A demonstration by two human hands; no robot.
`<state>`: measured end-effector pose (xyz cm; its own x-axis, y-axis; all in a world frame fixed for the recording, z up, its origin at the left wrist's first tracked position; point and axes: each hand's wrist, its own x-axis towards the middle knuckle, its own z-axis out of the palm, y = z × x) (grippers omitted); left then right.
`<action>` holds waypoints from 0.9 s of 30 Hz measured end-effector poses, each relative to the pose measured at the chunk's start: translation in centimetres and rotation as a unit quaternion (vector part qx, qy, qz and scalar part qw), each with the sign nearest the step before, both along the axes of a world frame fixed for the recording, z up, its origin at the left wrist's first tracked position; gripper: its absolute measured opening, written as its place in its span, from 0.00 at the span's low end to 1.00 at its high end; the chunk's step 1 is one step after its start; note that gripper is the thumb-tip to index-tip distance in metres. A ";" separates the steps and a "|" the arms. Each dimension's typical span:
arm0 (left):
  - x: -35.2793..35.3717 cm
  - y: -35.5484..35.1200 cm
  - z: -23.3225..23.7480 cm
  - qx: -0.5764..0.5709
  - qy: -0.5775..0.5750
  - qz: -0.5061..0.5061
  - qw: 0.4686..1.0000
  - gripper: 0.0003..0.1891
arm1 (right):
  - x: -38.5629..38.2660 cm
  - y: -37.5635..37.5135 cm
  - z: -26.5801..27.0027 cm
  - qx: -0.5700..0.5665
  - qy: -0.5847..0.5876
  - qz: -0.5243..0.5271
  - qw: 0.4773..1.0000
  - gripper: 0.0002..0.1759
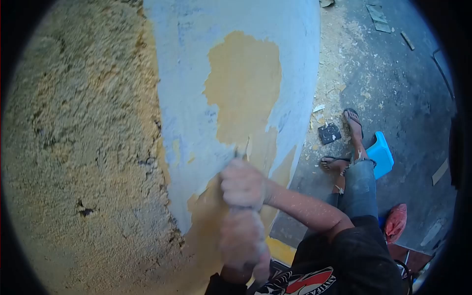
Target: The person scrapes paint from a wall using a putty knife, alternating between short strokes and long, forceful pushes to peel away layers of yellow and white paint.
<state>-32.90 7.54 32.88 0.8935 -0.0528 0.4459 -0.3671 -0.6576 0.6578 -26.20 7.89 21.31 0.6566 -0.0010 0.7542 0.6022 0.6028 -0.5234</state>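
My right hand (242, 184) is closed in a fist at the wall, with the narrow tip of a scraper (238, 154) showing past its knuckles. Most of the tool is hidden inside the fist. Directly below it, my left hand (242, 238) is also closed, blurred by motion, and touches or nearly touches the right; what it grips is hidden. The tip meets the pale painted wall (189, 98) at the edge of a bare tan patch (246, 83). A thin loose flake (248, 147) stands out by the tip. More tan surface shows around my hands.
Rough, crumbly wall (88, 123) fills the left side. On the dusty grey floor (408, 98) lie paint chips, a dark square piece (329, 133) and a flat board (377, 18). A blue plastic stool (381, 156) stands near my sandalled feet, and a red bag (396, 222) lies to the right.
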 end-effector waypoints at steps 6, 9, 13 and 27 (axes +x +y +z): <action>2.0 1.5 -2.9 -0.081 -0.018 -0.091 0.992 0.27 | -1.0 -1.0 1.5 0.007 -0.022 0.016 1.000 0.15; 1.0 1.3 -3.2 -0.066 -0.010 -0.054 0.996 0.28 | 0.8 0.1 -2.2 -0.046 0.008 -0.017 0.999 0.16; 0.2 0.5 -3.0 -0.068 0.003 -0.053 0.996 0.29 | 0.2 -0.3 -2.7 -0.070 -0.031 -0.033 0.997 0.16; 2.5 0.2 -7.7 -0.085 -0.023 -0.071 0.994 0.27 | 0.6 -1.3 -6.5 -0.083 0.032 -0.011 0.996 0.14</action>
<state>-30.39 7.77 25.22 0.8612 -0.0973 0.4990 -0.4802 -0.4777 0.7357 -25.62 6.54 14.80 0.7045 0.1047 0.7020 0.5765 0.4925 -0.6520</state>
